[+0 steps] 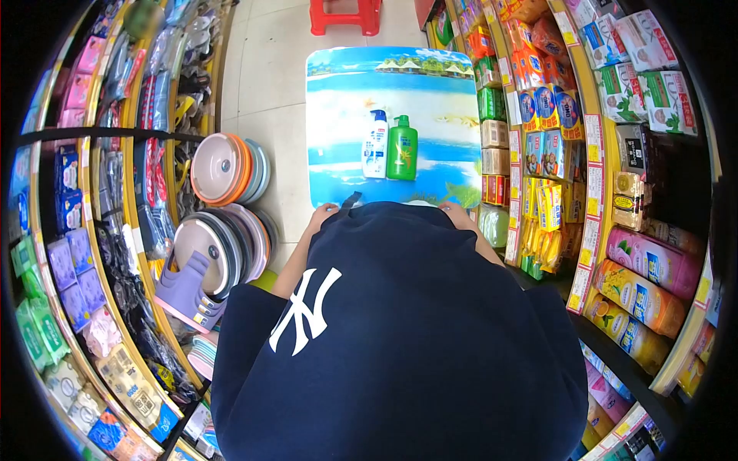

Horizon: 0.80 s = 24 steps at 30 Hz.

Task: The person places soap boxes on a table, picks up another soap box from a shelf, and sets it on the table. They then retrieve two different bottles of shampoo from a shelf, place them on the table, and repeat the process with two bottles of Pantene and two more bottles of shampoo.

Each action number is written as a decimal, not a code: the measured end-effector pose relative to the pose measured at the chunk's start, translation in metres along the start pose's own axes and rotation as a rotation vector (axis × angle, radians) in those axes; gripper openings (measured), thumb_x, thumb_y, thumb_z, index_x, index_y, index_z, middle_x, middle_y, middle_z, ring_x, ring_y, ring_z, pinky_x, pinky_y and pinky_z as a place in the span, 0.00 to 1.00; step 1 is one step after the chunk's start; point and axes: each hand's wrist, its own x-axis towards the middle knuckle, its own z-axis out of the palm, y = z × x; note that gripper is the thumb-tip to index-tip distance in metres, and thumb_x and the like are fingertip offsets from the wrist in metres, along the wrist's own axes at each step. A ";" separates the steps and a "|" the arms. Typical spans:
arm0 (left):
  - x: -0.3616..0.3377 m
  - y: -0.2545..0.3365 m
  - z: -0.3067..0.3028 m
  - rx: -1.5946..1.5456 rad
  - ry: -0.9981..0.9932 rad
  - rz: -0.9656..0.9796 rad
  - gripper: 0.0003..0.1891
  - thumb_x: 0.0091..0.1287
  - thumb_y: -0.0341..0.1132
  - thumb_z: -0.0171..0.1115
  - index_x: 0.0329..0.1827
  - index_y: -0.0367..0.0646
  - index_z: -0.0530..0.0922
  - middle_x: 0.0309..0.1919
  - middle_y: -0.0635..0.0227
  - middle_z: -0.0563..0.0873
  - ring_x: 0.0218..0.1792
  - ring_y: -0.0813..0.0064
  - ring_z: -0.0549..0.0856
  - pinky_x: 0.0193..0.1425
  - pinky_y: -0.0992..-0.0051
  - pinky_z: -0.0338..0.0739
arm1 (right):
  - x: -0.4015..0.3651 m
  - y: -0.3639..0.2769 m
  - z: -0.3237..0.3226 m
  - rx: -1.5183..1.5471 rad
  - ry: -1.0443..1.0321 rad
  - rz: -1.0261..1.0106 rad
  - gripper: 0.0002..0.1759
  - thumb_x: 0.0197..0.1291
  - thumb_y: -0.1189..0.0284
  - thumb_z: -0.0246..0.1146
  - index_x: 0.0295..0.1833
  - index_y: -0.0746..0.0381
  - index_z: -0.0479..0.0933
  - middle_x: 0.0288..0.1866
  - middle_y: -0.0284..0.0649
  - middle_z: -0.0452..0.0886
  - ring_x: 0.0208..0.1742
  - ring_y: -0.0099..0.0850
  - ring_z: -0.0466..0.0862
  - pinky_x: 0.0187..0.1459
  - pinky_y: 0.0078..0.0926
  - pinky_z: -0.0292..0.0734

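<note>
A small table (330,115) with a beach picture on its top stands in front of me. Two pump bottles are side by side on it, a white one (375,146) with a blue pump and a green one (402,150). My left hand (326,210) is at the table's near left edge, and my right hand (453,212) is at the near right edge. Both are partly hidden by my dark shirt, and their fingers are too small and covered to make out. Neither hand touches the bottles.
Shelves of packaged goods (550,154) line the right side, and more shelves (108,192) line the left. Stacked basins (219,169) stand left of the table, with a purple plastic item (184,288) nearer me. Beyond the table is a red stool (346,19).
</note>
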 end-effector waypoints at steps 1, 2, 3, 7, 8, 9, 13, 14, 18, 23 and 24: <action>-0.001 0.002 0.000 0.001 0.003 0.000 0.19 0.53 0.45 0.55 0.39 0.38 0.77 0.29 0.58 0.81 0.33 0.70 0.80 0.38 0.75 0.72 | 0.001 0.003 0.001 0.010 0.000 -0.004 0.18 0.46 0.77 0.43 0.42 0.63 0.74 0.43 0.51 0.75 0.48 0.44 0.73 0.50 0.30 0.65; -0.002 0.004 0.000 0.001 0.006 0.000 0.19 0.53 0.45 0.55 0.39 0.38 0.77 0.29 0.58 0.81 0.33 0.71 0.80 0.38 0.76 0.72 | 0.003 0.005 0.001 0.012 0.002 -0.005 0.18 0.46 0.77 0.43 0.42 0.63 0.74 0.43 0.51 0.75 0.48 0.44 0.73 0.50 0.30 0.65; -0.002 0.004 0.000 0.001 0.009 -0.001 0.19 0.53 0.45 0.55 0.39 0.38 0.77 0.29 0.58 0.81 0.33 0.71 0.80 0.38 0.76 0.72 | 0.001 0.004 0.000 0.014 0.004 -0.006 0.18 0.46 0.77 0.43 0.42 0.63 0.74 0.43 0.52 0.75 0.48 0.44 0.73 0.50 0.30 0.65; -0.003 0.010 0.001 -0.001 0.016 0.016 0.19 0.53 0.45 0.56 0.39 0.38 0.77 0.29 0.59 0.81 0.32 0.71 0.80 0.37 0.76 0.72 | 0.000 0.001 -0.003 0.017 -0.001 -0.003 0.18 0.46 0.78 0.43 0.42 0.64 0.74 0.43 0.52 0.75 0.48 0.44 0.73 0.50 0.30 0.65; -0.005 0.012 0.001 0.012 0.023 0.019 0.19 0.53 0.45 0.56 0.39 0.38 0.77 0.29 0.59 0.81 0.32 0.72 0.80 0.37 0.76 0.72 | 0.000 0.001 -0.003 0.028 0.001 0.004 0.18 0.46 0.78 0.44 0.42 0.64 0.74 0.43 0.52 0.75 0.48 0.44 0.73 0.50 0.30 0.65; -0.006 0.016 0.001 0.025 0.031 0.022 0.19 0.53 0.45 0.56 0.39 0.38 0.77 0.29 0.59 0.81 0.32 0.72 0.80 0.37 0.76 0.72 | -0.001 0.000 -0.004 0.039 0.003 0.011 0.18 0.46 0.78 0.44 0.42 0.64 0.74 0.43 0.52 0.75 0.48 0.44 0.73 0.50 0.30 0.65; 0.004 0.012 0.003 0.019 0.001 0.027 0.18 0.53 0.44 0.55 0.39 0.37 0.77 0.29 0.59 0.81 0.32 0.73 0.79 0.38 0.77 0.72 | -0.002 0.001 -0.006 0.076 -0.002 0.044 0.18 0.46 0.77 0.44 0.44 0.64 0.73 0.44 0.52 0.74 0.49 0.44 0.72 0.50 0.31 0.65; 0.017 -0.005 0.005 -0.031 -0.020 0.048 0.18 0.53 0.44 0.55 0.39 0.37 0.76 0.29 0.59 0.81 0.32 0.73 0.79 0.38 0.77 0.71 | -0.002 0.002 -0.007 0.079 -0.006 0.051 0.18 0.46 0.77 0.44 0.44 0.64 0.73 0.44 0.52 0.74 0.49 0.44 0.72 0.50 0.31 0.65; 0.018 0.003 0.007 -0.029 -0.039 -0.013 0.19 0.53 0.44 0.55 0.39 0.37 0.76 0.29 0.59 0.81 0.31 0.73 0.79 0.38 0.78 0.71 | 0.005 0.018 -0.002 0.085 -0.002 0.052 0.18 0.47 0.77 0.44 0.44 0.63 0.72 0.44 0.52 0.74 0.49 0.44 0.72 0.51 0.32 0.64; 0.018 0.019 0.005 0.030 -0.036 -0.009 0.18 0.53 0.43 0.54 0.40 0.37 0.76 0.29 0.60 0.81 0.31 0.73 0.79 0.37 0.77 0.71 | 0.005 0.021 -0.002 0.045 0.006 0.055 0.18 0.47 0.76 0.43 0.44 0.63 0.72 0.45 0.51 0.74 0.49 0.45 0.72 0.52 0.32 0.64; 0.018 0.021 0.005 0.042 -0.031 -0.016 0.18 0.53 0.43 0.54 0.39 0.37 0.76 0.29 0.60 0.81 0.31 0.73 0.79 0.37 0.77 0.71 | 0.007 0.022 -0.001 0.039 0.003 0.054 0.18 0.47 0.76 0.43 0.44 0.63 0.72 0.45 0.51 0.74 0.50 0.44 0.72 0.52 0.33 0.64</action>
